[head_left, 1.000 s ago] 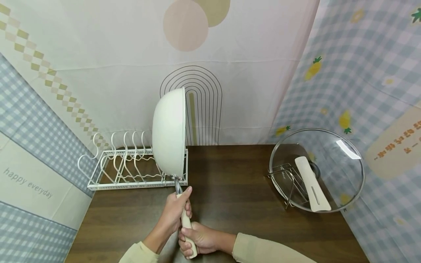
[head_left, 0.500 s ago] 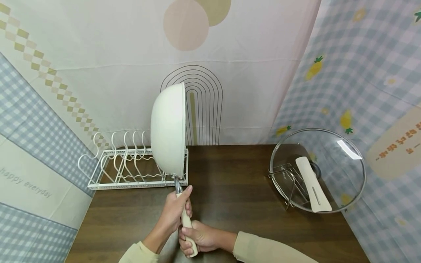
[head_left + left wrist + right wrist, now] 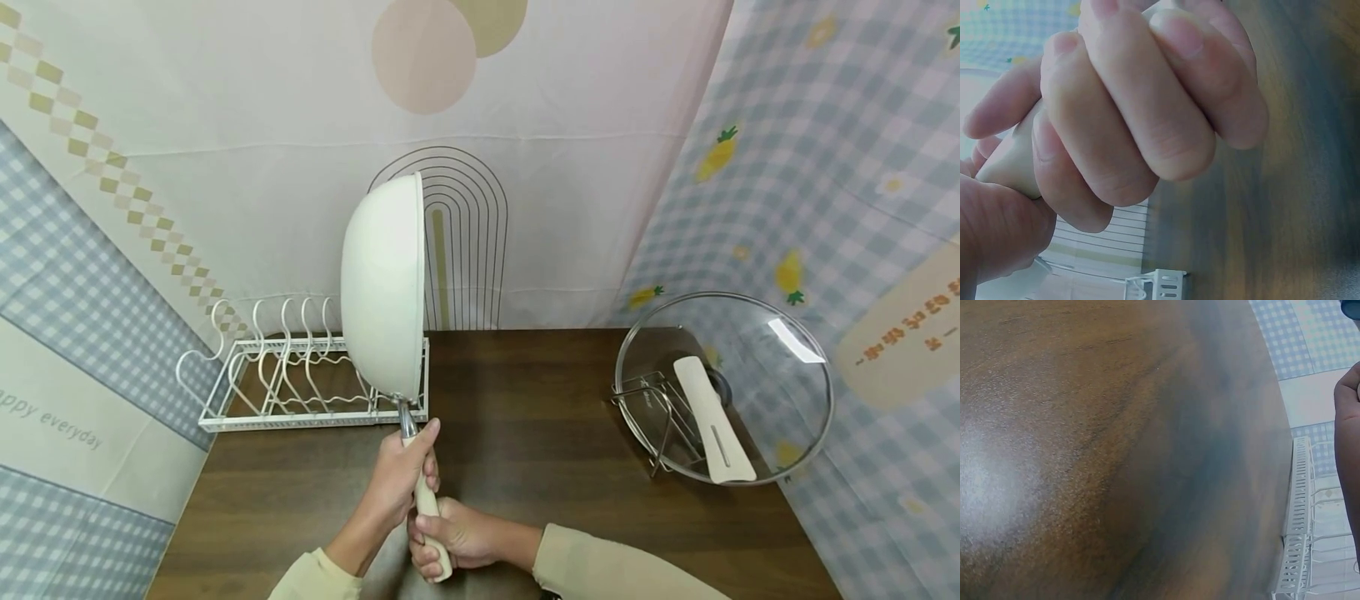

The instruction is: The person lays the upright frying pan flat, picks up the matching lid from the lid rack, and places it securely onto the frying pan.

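over the table [image 3: 547, 450], left hand [image 3: 400, 468] and right hand [image 3: 459, 533] grip the pan [image 3: 384, 287] by its handle [image 3: 426, 502], probably best guided slowly near the rack [image 3: 285, 424]

glass lid [image 3: 761, 383], white handle [image 3: 712, 421] | wire stand [image 3: 666, 417] against lid | pineapple-print cloth [image 3: 810, 167]

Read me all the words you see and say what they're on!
"appy everyday": grey letters on the left blue-and-white checked cloth; picture's edge cuts the start.
Orange writing on the right blue-and-white checked cloth: too blurry to read.
Pale mark on the round clear glass lid: too tiny to read.
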`<action>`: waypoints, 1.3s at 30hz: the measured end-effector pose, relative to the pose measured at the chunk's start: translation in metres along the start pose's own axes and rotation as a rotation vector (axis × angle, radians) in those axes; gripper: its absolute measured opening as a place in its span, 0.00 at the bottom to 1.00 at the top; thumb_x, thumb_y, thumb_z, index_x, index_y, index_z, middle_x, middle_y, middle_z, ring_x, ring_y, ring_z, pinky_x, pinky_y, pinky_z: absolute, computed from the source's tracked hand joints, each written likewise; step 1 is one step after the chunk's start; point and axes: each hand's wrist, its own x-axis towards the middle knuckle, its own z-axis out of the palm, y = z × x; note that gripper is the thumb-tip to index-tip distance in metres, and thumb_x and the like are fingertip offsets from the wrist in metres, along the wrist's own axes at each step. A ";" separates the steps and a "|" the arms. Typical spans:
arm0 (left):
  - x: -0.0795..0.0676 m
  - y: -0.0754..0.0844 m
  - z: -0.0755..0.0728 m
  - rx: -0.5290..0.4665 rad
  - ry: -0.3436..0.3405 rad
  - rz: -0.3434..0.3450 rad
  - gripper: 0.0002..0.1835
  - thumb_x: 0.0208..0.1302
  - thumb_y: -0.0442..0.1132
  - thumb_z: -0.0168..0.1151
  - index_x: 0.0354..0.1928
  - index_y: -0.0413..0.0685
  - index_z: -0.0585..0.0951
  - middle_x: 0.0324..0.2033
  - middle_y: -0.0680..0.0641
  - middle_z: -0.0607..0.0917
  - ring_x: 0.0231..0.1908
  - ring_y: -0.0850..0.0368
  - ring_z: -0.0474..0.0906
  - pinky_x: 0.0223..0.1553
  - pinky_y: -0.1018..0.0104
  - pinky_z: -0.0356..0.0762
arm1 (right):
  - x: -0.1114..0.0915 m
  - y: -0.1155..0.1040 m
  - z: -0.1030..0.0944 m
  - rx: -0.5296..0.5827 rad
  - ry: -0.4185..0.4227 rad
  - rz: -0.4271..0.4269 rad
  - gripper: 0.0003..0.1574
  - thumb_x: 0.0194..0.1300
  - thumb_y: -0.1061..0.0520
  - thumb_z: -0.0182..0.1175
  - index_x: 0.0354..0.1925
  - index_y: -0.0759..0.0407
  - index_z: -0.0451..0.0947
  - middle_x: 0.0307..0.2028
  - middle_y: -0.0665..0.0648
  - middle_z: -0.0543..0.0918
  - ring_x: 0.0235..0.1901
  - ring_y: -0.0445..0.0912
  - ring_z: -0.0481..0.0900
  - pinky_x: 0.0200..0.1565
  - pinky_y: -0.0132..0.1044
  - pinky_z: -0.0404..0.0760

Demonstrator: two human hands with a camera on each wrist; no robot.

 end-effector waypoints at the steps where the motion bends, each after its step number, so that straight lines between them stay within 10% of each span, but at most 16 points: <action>1: 0.000 0.001 0.000 0.000 -0.003 0.003 0.28 0.59 0.56 0.65 0.16 0.45 0.66 0.07 0.53 0.67 0.09 0.60 0.63 0.13 0.69 0.67 | 0.000 0.000 0.000 0.000 -0.001 -0.004 0.26 0.67 0.31 0.45 0.27 0.49 0.62 0.18 0.41 0.68 0.18 0.35 0.67 0.27 0.29 0.71; 39: -0.007 0.018 0.022 0.030 -0.163 0.053 0.28 0.64 0.54 0.61 0.14 0.46 0.66 0.08 0.54 0.68 0.09 0.61 0.65 0.15 0.69 0.68 | -0.016 -0.022 0.004 -0.092 -0.019 -0.101 0.29 0.73 0.37 0.45 0.28 0.58 0.58 0.19 0.42 0.68 0.19 0.36 0.67 0.26 0.28 0.70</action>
